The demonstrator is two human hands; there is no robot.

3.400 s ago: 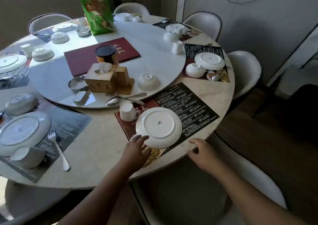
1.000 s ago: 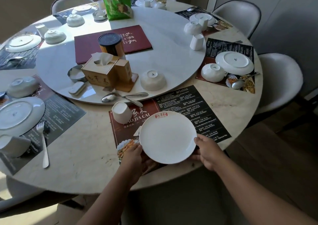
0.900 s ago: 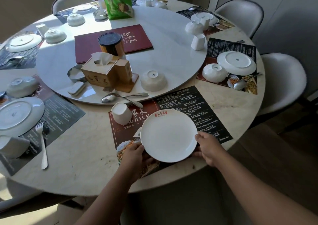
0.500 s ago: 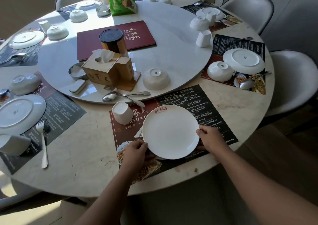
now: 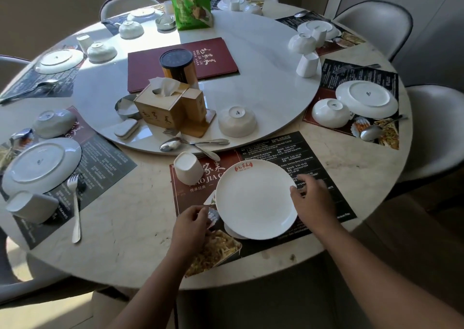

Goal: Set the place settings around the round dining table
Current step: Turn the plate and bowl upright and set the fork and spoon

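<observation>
Head view: plate (image 5: 253, 200) right side up, empty, between left hand (image 5: 192, 224) and right hand (image 5: 312, 200).

Bare surface (image 5: 130, 218) left of plate (image 5: 256, 198): open lane. Cup (image 5: 187, 167) just beyond plate's far-left rim blocks that side. Spoon (image 5: 173, 144) and fork (image 5: 190, 141) lie crossed on turntable (image 5: 263, 59) edge past plate. Bowl (image 5: 237, 125) beyond them. Right of plate: mat (image 5: 321, 157) flat, clear to surface edge.
</observation>
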